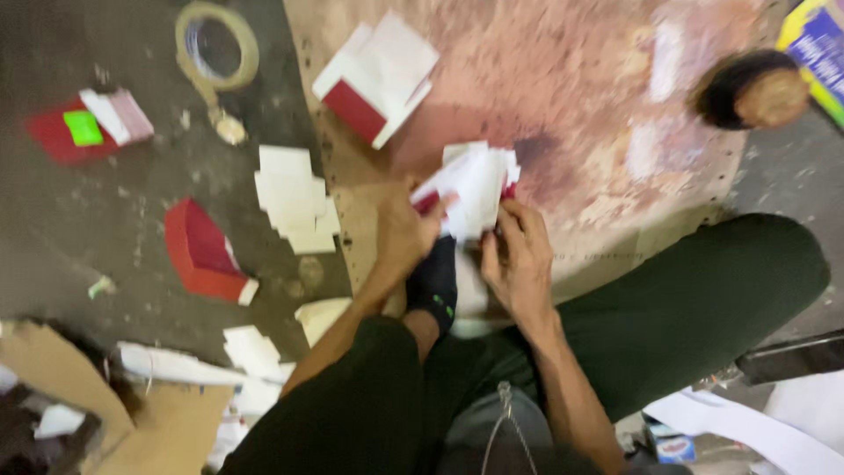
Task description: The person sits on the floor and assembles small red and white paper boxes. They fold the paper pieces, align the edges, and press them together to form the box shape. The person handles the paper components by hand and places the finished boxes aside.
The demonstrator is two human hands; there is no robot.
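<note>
I sit on the floor with both hands gripping one white-and-red folded paper box piece (475, 185) over a brown board (563, 105). My left hand (404, 230) grips its left edge, where a red strip shows. My right hand (517, 251) grips its lower right side. A foot in a black sock (434, 283) lies just below the hands, between my dark-trousered legs. The view is blurred.
A finished white-and-red box (378, 75) lies on the board above the hands. On the dark floor lie a stack of white cut pieces (294, 198), a red box part (204, 252), a tape roll (216, 46), a round brown bowl (758, 90) and cardboard scraps (132, 413).
</note>
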